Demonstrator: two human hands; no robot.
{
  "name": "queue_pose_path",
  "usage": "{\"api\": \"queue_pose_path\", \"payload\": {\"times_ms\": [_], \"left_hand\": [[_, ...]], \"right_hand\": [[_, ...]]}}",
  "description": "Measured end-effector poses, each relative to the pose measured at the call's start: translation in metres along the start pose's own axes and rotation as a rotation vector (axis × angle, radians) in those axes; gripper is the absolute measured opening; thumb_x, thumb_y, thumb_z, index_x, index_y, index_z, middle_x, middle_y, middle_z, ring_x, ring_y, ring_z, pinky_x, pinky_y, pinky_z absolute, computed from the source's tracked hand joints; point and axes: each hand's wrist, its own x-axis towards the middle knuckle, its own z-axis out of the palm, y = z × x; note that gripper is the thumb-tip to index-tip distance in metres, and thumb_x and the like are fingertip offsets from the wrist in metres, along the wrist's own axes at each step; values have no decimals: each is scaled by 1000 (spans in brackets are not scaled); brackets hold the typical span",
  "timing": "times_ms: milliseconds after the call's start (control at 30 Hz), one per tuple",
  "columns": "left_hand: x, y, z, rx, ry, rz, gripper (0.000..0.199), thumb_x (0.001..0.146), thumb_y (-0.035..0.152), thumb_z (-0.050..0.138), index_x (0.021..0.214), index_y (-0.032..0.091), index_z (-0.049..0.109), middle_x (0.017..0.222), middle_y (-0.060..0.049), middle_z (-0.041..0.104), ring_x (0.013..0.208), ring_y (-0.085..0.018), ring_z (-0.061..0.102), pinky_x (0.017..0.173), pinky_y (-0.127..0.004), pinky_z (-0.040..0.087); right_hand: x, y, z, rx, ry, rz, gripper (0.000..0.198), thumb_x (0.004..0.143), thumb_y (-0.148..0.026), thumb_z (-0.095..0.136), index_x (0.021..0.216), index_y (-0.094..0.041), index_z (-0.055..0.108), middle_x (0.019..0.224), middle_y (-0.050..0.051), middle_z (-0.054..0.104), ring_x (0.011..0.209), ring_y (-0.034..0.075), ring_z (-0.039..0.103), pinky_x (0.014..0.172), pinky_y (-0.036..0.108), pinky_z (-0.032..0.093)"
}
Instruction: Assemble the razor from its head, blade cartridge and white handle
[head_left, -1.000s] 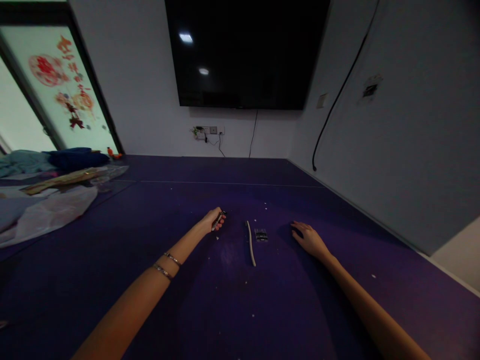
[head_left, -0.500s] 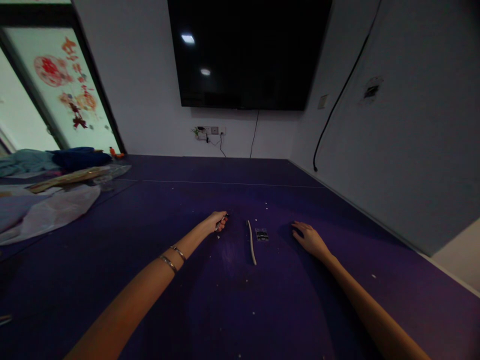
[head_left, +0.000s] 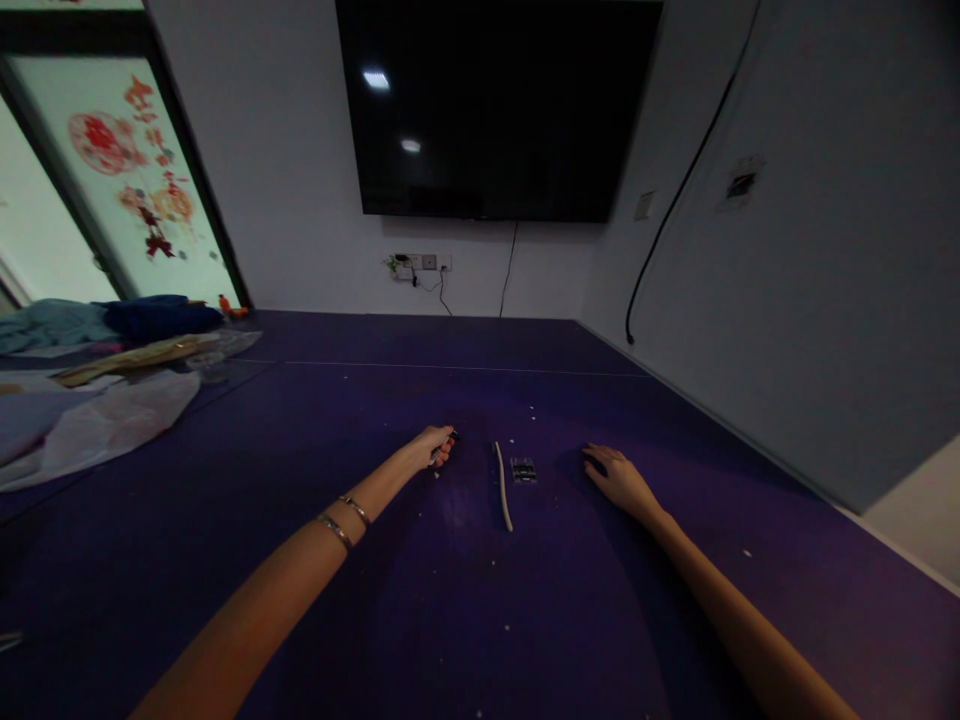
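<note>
My left hand [head_left: 435,446] is closed around a small, thin tool with a dark tip and a metallic part; its exact kind cannot be made out. To the right of it, a short length of white cable [head_left: 503,492] lies on the purple surface [head_left: 405,620], slightly bent and apart from both hands. Close beside the cable is a small flat clear piece with dark parts [head_left: 523,470]. My right hand [head_left: 613,473] rests palm down on the surface, fingers loosely extended and holding nothing.
White crumbs [head_left: 507,628] dot the purple surface. On the left lie plastic sheeting [head_left: 150,410] and a heap of blue cloth [head_left: 165,315]. A black cable [head_left: 664,220] hangs on the right wall, and a television [head_left: 502,110] is mounted ahead.
The tool in my left hand has turned slightly, its dark tip now sitting closer to the fingers. My right hand, the white cable and the small clear piece stay in place.
</note>
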Motion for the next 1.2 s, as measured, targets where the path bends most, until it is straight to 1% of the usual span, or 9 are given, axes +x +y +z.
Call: {"api": "queue_pose_path", "payload": {"times_ms": [167,300,533,733,800,933,1000,1100,1200], "left_hand": [[-1,2,-1,8,5,72,35,91,36,32,66,16,45,40,9,32,29,-5,30,34,-16,22],[-5,7,1,4,15,218,34,88,38,33,74,14,52,43,7,37,31,-5,34,33,-16,24],[-15,15,12,11,26,470,21,85,25,37,83,15,55,52,5,47,39,-6,43,37,-15,33],[-28,16,21,35,-33,582,17,85,27,46,91,14,55,75,-4,64,55,-10,59,43,-16,42],[-33,15,23,59,-45,630,19,84,30,49,90,13,54,82,-7,66,57,-11,62,44,-17,43],[-42,11,23,82,-55,673,18,81,31,55,88,14,54,81,-8,67,60,-14,64,45,-20,46],[-46,8,23,91,-49,673,18,80,29,57,89,14,54,79,-7,67,60,-14,64,44,-19,45],[-51,4,22,110,-35,676,19,77,28,59,89,14,55,74,-6,66,59,-15,64,43,-18,43],[-55,3,23,119,-31,690,18,76,27,61,87,14,55,73,-5,66,59,-15,64,45,-19,43]], "right_hand": [[1,2,3,26,19,10,40,84,-33,43,114,-14,61,125,14,55,117,26,49,98,42,38],[1,2,3,26,12,11,40,85,-34,43,114,-14,61,125,14,55,117,26,49,99,41,38],[0,2,1,35,11,8,41,85,-35,43,115,-14,61,125,14,55,117,26,50,99,42,38],[0,2,2,53,20,9,39,85,-35,43,114,-16,61,125,12,56,117,26,49,99,42,38],[0,2,2,54,19,9,40,84,-35,43,114,-16,61,125,13,56,118,25,49,99,42,38],[0,4,3,95,20,18,40,84,-37,43,114,-16,61,125,13,56,117,26,49,100,42,37],[1,6,1,181,55,41,40,85,-37,41,112,-17,62,122,11,59,115,25,52,99,41,38],[1,3,-7,308,190,130,39,84,-37,37,106,-19,64,111,10,64,105,23,58,94,39,43],[2,-17,-20,305,250,135,33,80,-36,42,95,-18,66,100,10,68,95,23,62,86,36,46]]}}
